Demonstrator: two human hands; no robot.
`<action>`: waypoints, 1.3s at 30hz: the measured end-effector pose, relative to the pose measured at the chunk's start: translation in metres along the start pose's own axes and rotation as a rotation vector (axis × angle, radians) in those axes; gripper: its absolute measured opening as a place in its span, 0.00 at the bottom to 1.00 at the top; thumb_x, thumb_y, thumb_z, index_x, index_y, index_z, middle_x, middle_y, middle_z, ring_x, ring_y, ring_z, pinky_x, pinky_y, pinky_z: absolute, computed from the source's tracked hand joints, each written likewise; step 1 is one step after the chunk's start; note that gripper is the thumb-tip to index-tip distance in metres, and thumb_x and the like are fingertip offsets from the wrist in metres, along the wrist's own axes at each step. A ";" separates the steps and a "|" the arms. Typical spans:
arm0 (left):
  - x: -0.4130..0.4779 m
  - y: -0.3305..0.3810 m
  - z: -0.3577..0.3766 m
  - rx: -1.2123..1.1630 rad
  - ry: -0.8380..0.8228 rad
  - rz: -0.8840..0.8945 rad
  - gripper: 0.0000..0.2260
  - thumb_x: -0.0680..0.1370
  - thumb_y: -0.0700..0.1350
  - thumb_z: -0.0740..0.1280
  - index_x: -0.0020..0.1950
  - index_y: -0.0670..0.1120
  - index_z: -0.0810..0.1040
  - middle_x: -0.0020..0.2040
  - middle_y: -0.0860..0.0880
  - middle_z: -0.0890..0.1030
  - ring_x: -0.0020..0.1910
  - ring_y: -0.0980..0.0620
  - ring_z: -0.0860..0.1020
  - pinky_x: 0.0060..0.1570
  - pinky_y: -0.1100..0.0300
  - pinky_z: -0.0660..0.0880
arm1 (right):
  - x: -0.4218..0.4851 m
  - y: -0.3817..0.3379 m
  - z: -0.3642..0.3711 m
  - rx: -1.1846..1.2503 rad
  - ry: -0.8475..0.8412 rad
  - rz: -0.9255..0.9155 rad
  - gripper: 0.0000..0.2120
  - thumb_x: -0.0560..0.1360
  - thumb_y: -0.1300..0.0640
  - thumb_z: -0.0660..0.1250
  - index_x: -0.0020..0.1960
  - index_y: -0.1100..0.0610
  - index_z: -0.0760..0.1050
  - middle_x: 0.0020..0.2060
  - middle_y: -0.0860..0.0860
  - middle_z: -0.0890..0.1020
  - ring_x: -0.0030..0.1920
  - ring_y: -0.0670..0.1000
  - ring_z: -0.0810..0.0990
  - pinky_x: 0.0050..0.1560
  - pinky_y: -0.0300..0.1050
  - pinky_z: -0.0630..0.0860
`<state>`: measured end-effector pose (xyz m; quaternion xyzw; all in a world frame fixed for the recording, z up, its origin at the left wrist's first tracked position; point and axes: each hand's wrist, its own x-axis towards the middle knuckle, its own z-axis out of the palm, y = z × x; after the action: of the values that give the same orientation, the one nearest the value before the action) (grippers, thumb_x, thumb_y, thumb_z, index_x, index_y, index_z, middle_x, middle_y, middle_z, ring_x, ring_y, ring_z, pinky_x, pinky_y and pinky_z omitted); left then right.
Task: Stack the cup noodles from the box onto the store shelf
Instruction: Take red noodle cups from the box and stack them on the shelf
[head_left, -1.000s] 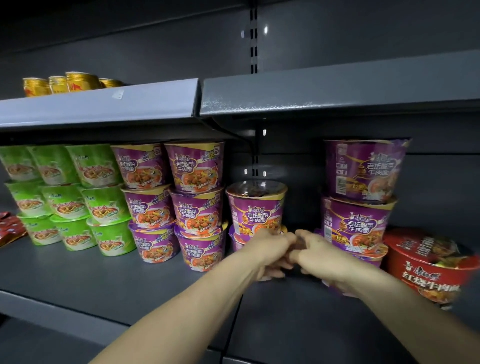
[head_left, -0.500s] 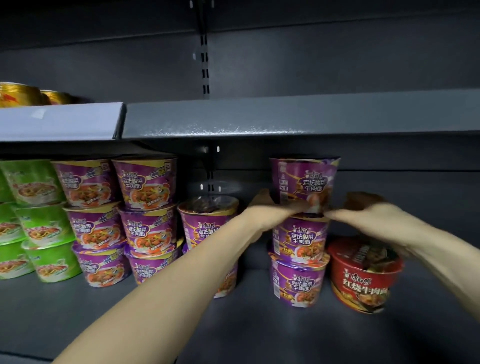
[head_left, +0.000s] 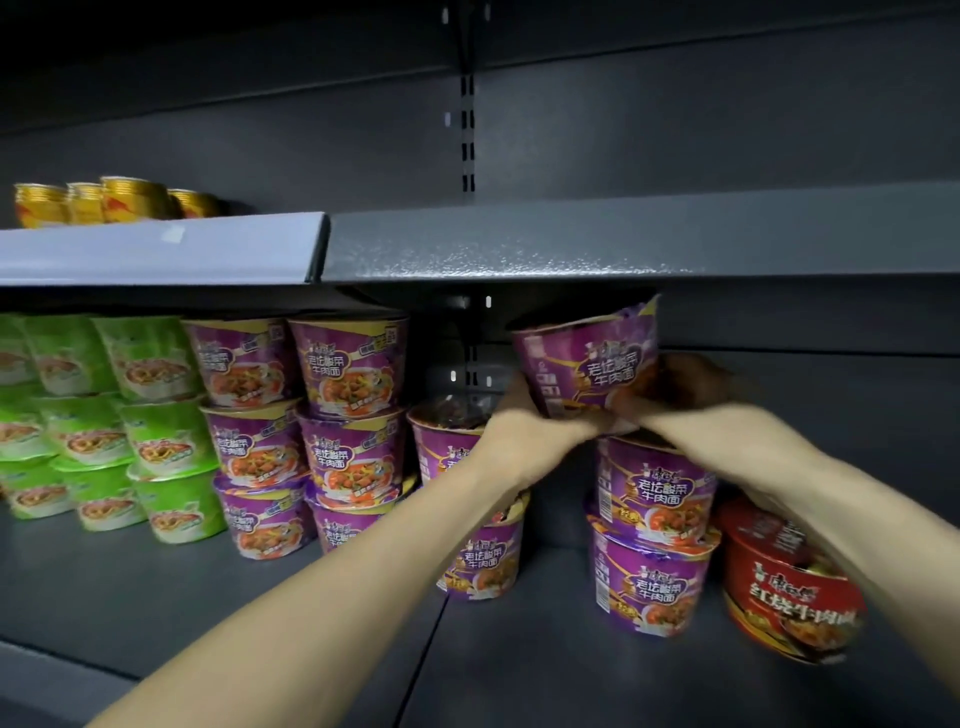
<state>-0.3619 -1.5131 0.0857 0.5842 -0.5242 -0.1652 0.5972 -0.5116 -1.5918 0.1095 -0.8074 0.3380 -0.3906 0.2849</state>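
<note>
**Under the upper shelf edge, a purple cup held tilted in two hands**

The purple cup (head_left: 587, 364) leans with its rim toward the right, just beneath the grey upper shelf (head_left: 519, 249). The left hand (head_left: 535, 431) grips its lower left side and the right hand (head_left: 691, 400) its right side. The fingers (head_left: 675, 374) of both hands curl round the cup wall, though those on the left are mostly hidden behind it.

Directly below the cup is a stack of two purple cups (head_left: 654, 530), standing on the dark, dimly lit lower shelf (head_left: 519, 665). The hands cover the cup's base, so I cannot tell whether it touches the stack.

Below and to the right of the cup sits a red bowl (head_left: 784, 587), partly crossed by the right forearm. To the lower left, a shorter purple stack (head_left: 483, 556) is half covered by the left forearm. Further left of the cup come the three-high purple stacks (head_left: 311, 431), then the green cups (head_left: 114, 426), which are cut off at the frame edge.

Up and to the far left, gold cans (head_left: 114, 200) stand on the upper shelf. Above the cup, a slotted upright (head_left: 467, 130) runs up the dark back panel. The printing on the cups is blurred.
</note>
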 end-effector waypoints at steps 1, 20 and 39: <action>-0.003 -0.005 -0.009 -0.001 0.013 -0.003 0.15 0.66 0.42 0.80 0.49 0.50 0.80 0.43 0.58 0.83 0.38 0.69 0.80 0.39 0.74 0.74 | 0.000 -0.004 0.007 -0.014 -0.006 -0.010 0.22 0.65 0.40 0.73 0.55 0.49 0.78 0.48 0.46 0.82 0.48 0.48 0.81 0.44 0.41 0.74; -0.009 -0.003 -0.082 0.258 0.032 -0.081 0.38 0.62 0.52 0.80 0.67 0.46 0.68 0.59 0.47 0.80 0.54 0.52 0.81 0.56 0.56 0.79 | 0.002 -0.035 0.062 0.167 -0.081 0.031 0.27 0.60 0.42 0.76 0.56 0.51 0.79 0.47 0.47 0.84 0.45 0.44 0.81 0.44 0.40 0.77; -0.016 -0.081 -0.088 0.144 0.387 -0.222 0.33 0.62 0.53 0.80 0.61 0.42 0.71 0.56 0.47 0.77 0.55 0.48 0.78 0.54 0.54 0.78 | 0.022 -0.028 0.067 0.369 -0.243 0.072 0.43 0.49 0.39 0.78 0.61 0.42 0.67 0.54 0.46 0.81 0.54 0.50 0.81 0.51 0.53 0.79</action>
<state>-0.2619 -1.4754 0.0286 0.7001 -0.3428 -0.0770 0.6217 -0.4372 -1.5783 0.1034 -0.7701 0.2528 -0.3352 0.4802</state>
